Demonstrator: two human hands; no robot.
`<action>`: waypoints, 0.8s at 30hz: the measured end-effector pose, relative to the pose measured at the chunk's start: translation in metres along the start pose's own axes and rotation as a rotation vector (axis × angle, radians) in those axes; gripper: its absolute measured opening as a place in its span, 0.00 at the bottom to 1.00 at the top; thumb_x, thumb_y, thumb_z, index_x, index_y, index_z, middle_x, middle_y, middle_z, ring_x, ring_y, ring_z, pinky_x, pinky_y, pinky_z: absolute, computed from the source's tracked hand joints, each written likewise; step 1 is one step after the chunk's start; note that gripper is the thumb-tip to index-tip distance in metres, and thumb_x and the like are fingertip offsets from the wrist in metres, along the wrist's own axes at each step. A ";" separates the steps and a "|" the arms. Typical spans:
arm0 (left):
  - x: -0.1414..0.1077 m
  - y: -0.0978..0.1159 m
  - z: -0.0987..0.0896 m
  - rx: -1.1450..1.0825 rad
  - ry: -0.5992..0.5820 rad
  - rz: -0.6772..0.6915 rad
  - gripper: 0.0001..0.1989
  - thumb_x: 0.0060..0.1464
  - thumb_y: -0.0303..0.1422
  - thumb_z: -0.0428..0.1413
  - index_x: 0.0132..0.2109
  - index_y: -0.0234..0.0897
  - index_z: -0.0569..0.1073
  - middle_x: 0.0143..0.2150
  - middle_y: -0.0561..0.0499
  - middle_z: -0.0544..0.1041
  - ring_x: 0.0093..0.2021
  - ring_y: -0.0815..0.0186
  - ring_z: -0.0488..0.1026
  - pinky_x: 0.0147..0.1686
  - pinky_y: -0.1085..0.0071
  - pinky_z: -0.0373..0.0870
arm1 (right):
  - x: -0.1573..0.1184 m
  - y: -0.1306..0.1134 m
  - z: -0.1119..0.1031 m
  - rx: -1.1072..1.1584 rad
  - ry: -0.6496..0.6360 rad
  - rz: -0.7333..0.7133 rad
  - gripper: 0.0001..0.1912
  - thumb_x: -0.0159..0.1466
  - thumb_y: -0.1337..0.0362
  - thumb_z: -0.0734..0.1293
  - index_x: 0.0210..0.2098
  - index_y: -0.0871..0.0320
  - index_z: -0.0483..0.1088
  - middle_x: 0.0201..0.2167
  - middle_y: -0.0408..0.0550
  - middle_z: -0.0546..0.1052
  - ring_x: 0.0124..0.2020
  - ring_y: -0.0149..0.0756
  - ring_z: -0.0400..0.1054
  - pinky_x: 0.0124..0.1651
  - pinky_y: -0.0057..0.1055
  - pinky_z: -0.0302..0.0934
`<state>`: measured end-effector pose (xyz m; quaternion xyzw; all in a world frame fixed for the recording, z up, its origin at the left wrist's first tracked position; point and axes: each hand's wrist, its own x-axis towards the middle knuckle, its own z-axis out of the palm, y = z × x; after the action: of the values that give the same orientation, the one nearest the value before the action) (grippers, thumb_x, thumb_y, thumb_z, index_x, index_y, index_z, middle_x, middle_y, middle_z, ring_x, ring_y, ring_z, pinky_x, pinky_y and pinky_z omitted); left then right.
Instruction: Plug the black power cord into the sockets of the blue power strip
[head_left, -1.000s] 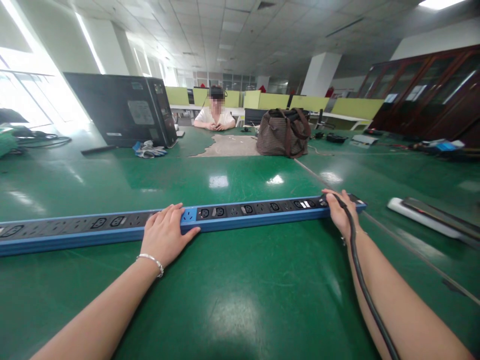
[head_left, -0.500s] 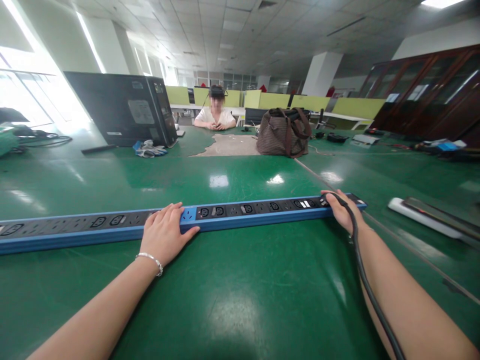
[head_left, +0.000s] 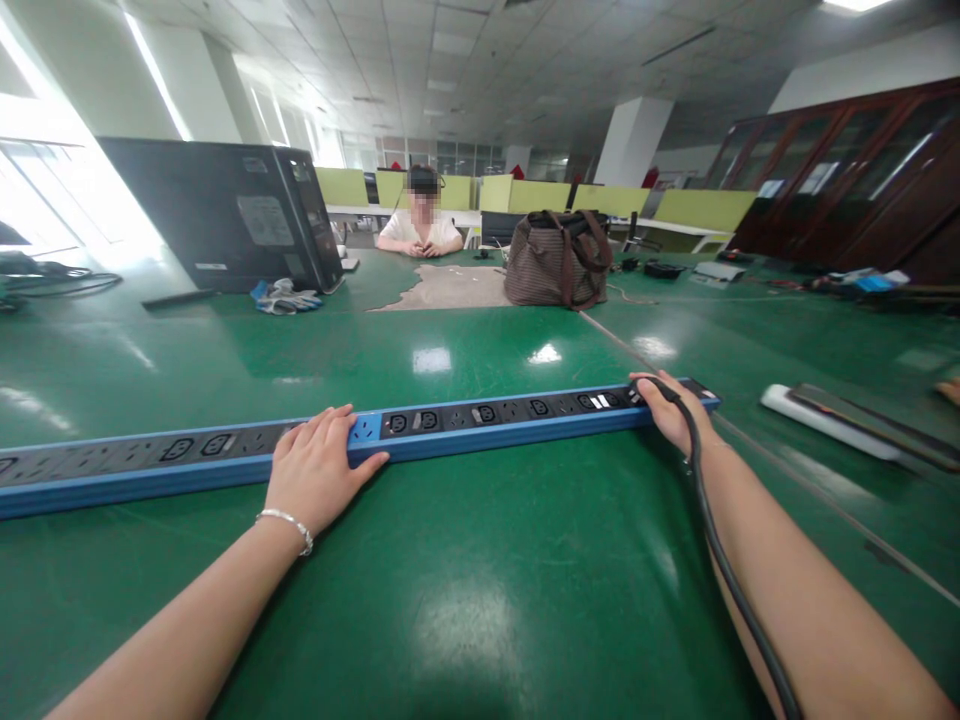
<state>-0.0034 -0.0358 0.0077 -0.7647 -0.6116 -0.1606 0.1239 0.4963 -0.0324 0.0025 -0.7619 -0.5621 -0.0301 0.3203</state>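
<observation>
A long blue power strip with black sockets lies across the green table, running from the left edge to the right of centre. My left hand rests over its middle, beside a blue socket, fingers on top and thumb along the front side. Near the strip's right end, my right hand is closed round a black plug at the sockets. From that plug a thick black cable runs down over my right forearm. Part of the plug is hidden by my fingers.
Farther back are a black computer case, gloves and a brown bag. A person sits across the table. A white bar with a dark strip lies at right.
The whole view has shifted slightly, so the strip and both hands appear a little farther left. Both hands keep their places on the strip and plug.
</observation>
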 end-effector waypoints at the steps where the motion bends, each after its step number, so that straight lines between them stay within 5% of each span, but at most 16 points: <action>1: 0.000 0.000 0.000 -0.001 0.001 0.001 0.31 0.52 0.51 0.48 0.55 0.33 0.64 0.60 0.39 0.67 0.60 0.53 0.62 0.59 0.56 0.53 | 0.000 0.000 0.000 -0.010 -0.008 -0.016 0.23 0.62 0.50 0.54 0.47 0.51 0.73 0.51 0.48 0.74 0.61 0.48 0.56 0.61 0.48 0.50; 7: 0.000 -0.002 0.002 -0.004 0.009 0.007 0.31 0.52 0.52 0.48 0.55 0.34 0.65 0.59 0.39 0.67 0.60 0.52 0.62 0.59 0.55 0.54 | -0.003 -0.006 0.003 -0.104 -0.005 -0.097 0.21 0.63 0.51 0.53 0.43 0.47 0.73 0.48 0.46 0.75 0.60 0.48 0.59 0.61 0.54 0.47; 24: 0.000 -0.002 0.002 -0.008 0.011 0.008 0.31 0.52 0.51 0.49 0.54 0.33 0.65 0.59 0.39 0.68 0.59 0.52 0.63 0.58 0.55 0.55 | -0.022 -0.012 0.008 -0.204 0.055 0.002 0.27 0.65 0.47 0.52 0.58 0.47 0.63 0.61 0.44 0.64 0.66 0.52 0.46 0.63 0.62 0.38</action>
<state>-0.0050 -0.0346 0.0060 -0.7668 -0.6072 -0.1668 0.1250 0.4748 -0.0441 -0.0072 -0.7900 -0.5464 -0.1076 0.2563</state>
